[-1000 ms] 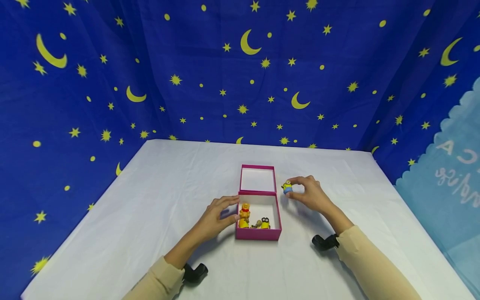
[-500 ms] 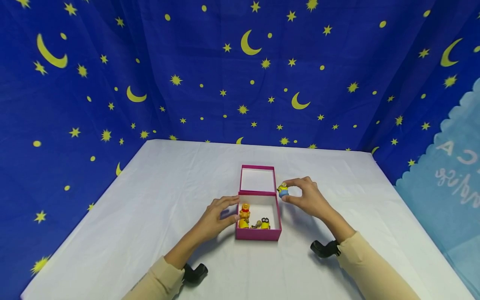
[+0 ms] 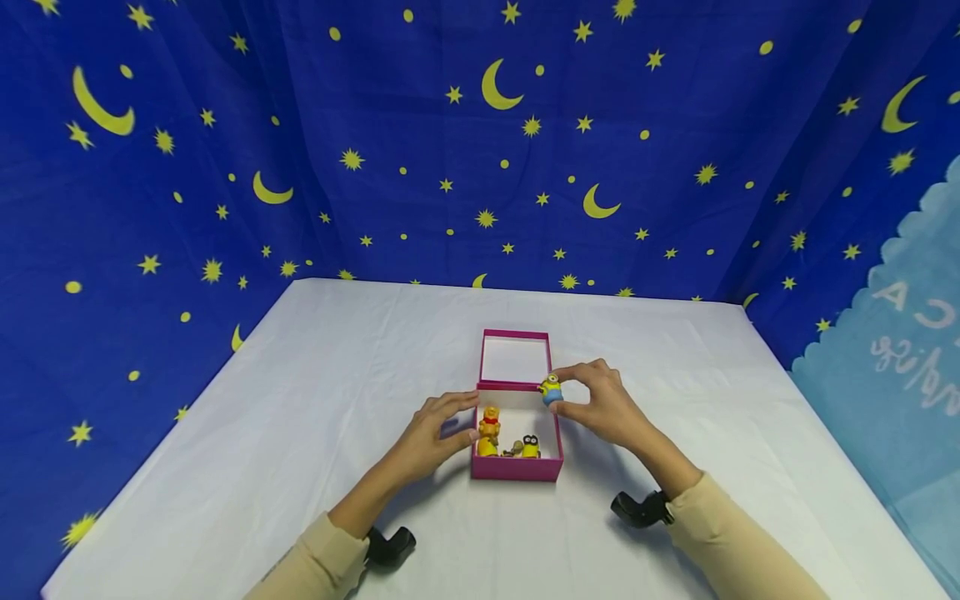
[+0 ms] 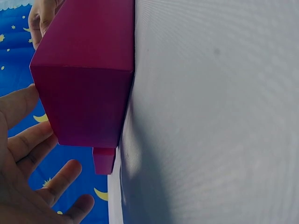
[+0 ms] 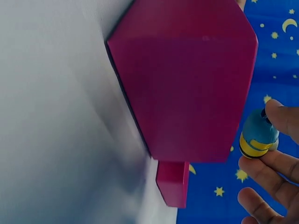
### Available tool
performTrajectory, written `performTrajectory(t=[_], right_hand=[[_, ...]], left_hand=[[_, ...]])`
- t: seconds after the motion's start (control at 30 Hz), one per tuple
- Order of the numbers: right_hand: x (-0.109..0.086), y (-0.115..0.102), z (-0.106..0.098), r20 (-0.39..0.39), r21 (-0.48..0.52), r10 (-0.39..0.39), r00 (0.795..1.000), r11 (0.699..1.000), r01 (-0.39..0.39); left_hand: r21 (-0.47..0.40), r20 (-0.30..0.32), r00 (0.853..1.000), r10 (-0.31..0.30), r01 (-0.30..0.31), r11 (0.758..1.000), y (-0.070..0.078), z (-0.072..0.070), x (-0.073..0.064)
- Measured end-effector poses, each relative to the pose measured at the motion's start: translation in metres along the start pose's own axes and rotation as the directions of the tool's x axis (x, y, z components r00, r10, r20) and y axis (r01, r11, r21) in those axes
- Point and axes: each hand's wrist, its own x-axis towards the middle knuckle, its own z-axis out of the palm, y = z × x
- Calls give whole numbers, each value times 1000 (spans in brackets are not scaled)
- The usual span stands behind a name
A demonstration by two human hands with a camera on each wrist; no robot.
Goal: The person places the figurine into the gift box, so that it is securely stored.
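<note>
A one-eyed minion figurine, yellow with blue overalls, is pinched between thumb and fingers of my right hand. It overlaps the right rim of a magenta box in the head view. Inside the box are a Winnie the Pooh figurine, a yellow figure below it, a minion with black goggles and a small brownish item. My left hand touches the box's left rim with spread, fairly straight fingers. In the right wrist view the minion figurine appears upside down beside the box wall.
Behind the box its lid lies with its white inside up. White cloth covers the table. A blue star-and-moon curtain stands behind and at the sides. Black wrist mounts hang under both forearms.
My right hand has carried the minion figurine left and slightly nearer, from beside the lid to the box's right rim. The left hand and the box have stayed put.
</note>
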Motion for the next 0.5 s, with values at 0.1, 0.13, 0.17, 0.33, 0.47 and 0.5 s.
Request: performTrajectory(t=[0.1, 0.13, 0.17, 0.33, 0.47, 0.5], right_hand=[[-2, -4, 4, -4, -8, -8, 1000, 1000, 8], [-2, -5, 6, -4, -10, -8, 1000, 1000, 8], [-3, -7, 7, -3, -11, -6, 1000, 1000, 6], [-4, -11, 15, 4, -16, -11, 1000, 1000, 11], [-4, -13, 20, 3, -25, -22, 1000, 999, 22], [-4, -13, 21, 1, -27, -23, 1000, 999, 23]], left_hand=[[2, -1, 1000, 6, -6, 1000, -1, 0, 0], [1, -1, 1000, 6, -6, 1000, -1, 0, 0], [1, 0, 1000, 6, -6, 1000, -1, 0, 0], [2, 3, 1000, 13, -13, 1000, -1, 0, 0], [5, 1, 1000, 19, -19, 1000, -1, 0, 0], [7, 1, 1000, 19, -19, 1000, -1, 0, 0]])
